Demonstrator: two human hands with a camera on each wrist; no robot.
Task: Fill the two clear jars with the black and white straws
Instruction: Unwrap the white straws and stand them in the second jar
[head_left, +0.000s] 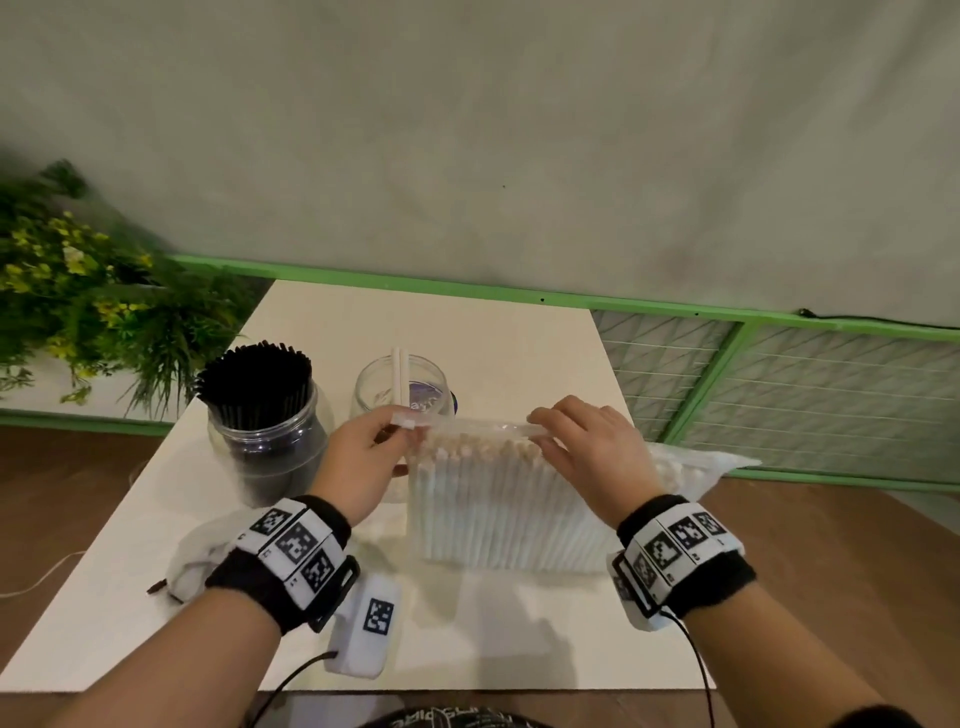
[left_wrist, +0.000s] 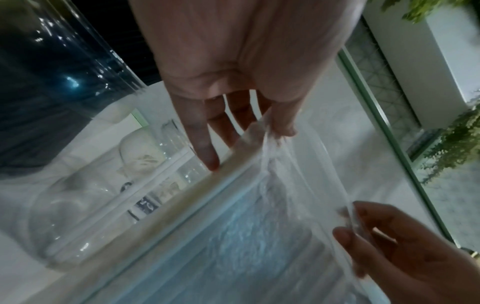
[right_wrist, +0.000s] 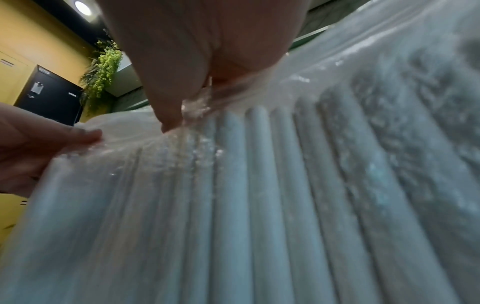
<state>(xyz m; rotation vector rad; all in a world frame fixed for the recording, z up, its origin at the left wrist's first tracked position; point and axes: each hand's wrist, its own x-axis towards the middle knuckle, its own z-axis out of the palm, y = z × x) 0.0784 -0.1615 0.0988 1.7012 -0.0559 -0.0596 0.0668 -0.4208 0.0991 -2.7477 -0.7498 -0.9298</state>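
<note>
I see the white tabletop (head_left: 493, 322) carrying everything, with leafy green plants (head_left: 78, 291) off its far left corner. The biggest thing on it is the clear plastic bag (head_left: 519, 509) packed with white straws (head_left: 498, 499) lying side by side, their ends toward the far side. My left hand (head_left: 358, 462) pinches the bag's near-left mouth edge, fingers (left_wrist: 283, 121) clamped on the film. My right hand (head_left: 587, 447) grips the same mouth edge further right, thumb and fingers (right_wrist: 168, 115) closed on the crinkled plastic just above the straw ends. Left of the bag stands the clear jar (head_left: 265, 431) crammed with upright black straws (head_left: 254, 379). Beside it, just behind the bag's mouth, stands the second clear jar (head_left: 400, 384), holding two white straws (head_left: 400, 379) that lean against its rim. A crumpled empty bag (head_left: 192, 561) lies near my left wrist.
</note>
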